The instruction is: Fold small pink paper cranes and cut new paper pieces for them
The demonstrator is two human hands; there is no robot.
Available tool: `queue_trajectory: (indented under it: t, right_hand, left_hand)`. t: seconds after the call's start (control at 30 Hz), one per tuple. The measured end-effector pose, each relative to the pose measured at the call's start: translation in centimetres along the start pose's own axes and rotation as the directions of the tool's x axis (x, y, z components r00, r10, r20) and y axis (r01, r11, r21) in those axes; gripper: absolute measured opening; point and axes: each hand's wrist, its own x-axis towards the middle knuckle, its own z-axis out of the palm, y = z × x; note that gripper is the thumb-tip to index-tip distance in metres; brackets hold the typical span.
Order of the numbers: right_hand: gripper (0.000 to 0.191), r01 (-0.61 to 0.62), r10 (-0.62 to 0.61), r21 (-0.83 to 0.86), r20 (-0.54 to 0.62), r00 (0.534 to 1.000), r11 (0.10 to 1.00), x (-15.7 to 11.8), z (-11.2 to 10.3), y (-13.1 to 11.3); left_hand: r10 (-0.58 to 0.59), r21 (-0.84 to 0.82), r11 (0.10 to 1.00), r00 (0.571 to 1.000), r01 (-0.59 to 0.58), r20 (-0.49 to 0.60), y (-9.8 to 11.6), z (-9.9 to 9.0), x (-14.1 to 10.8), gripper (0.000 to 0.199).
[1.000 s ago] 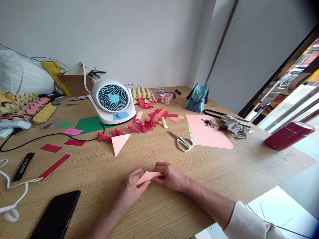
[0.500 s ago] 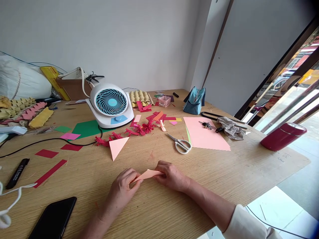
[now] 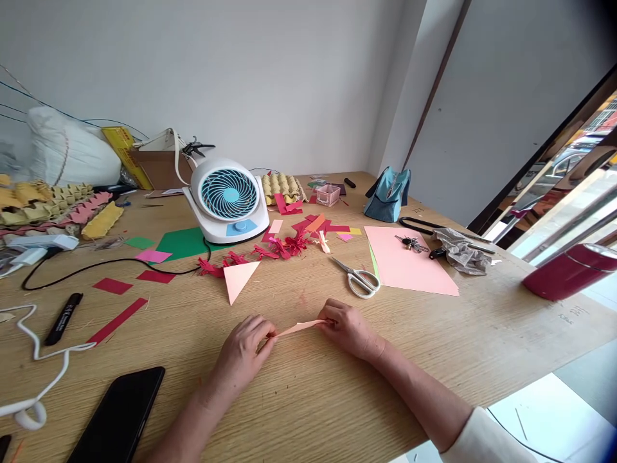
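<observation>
Wooden surface [image 3: 434,360] carries, from nine o'clock to three, the left hand [image 3: 243,357] and right hand [image 3: 349,328], fingers pinching opposite ends of a folded pink paper strip [image 3: 301,327] just above it, scissors [image 3: 359,278] at one o'clock.

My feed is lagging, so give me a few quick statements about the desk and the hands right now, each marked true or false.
1. Both hands pinch the folded pink paper, the left hand at one end and the right hand at the other. True.
2. The scissors lie on top of the black phone. False: they lie on the bare wooden table, beside the pink sheet; the phone is near the left hand.
3. A pink paper triangle lies flat beyond the hands. True.
4. The small fan lies face down. False: it stands upright, its grille facing the person.
</observation>
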Motion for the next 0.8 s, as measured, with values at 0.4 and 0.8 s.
queue_trajectory:
  t: [0.4, 0.8]
  right_hand:
    - [0.014, 0.018, -0.018, -0.044, -0.006, 1.000, 0.999, 0.1, -0.2, 0.2]
    - [0.017, 0.135, -0.129, -0.172, 0.045, 0.991, 0.976, 0.2, 0.4, 0.1]
  left_hand:
    - [-0.015, 0.111, 0.994, 0.995, 0.004, 0.096, -1.0, 0.1, -0.2, 0.016]
    - [0.030, -0.030, 0.999, 0.995, -0.028, 0.097, 1.1, 0.8, -0.6, 0.029]
